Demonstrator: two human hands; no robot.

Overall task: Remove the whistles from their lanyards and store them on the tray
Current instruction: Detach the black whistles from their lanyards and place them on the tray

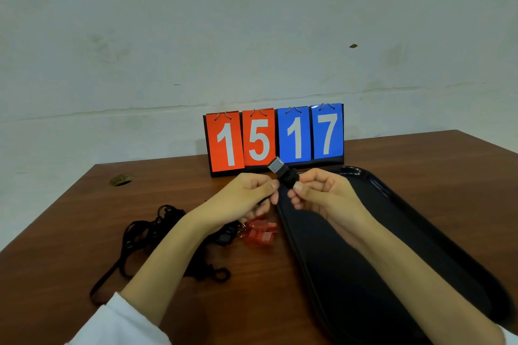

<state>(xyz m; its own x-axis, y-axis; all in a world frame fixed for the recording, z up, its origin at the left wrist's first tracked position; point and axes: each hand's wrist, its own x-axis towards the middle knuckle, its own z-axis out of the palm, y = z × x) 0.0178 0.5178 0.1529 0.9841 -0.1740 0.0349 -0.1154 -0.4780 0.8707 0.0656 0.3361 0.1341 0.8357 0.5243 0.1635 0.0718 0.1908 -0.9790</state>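
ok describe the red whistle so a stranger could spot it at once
Start at the long black tray on the right of the wooden table. Just off its left edge, below the left hand, lies the red whistle. It is see-through red plastic, while the lanyards beside it are black.

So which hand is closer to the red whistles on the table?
Left. The left hand is just above the red whistles; the right hand is off to their right, over the tray.
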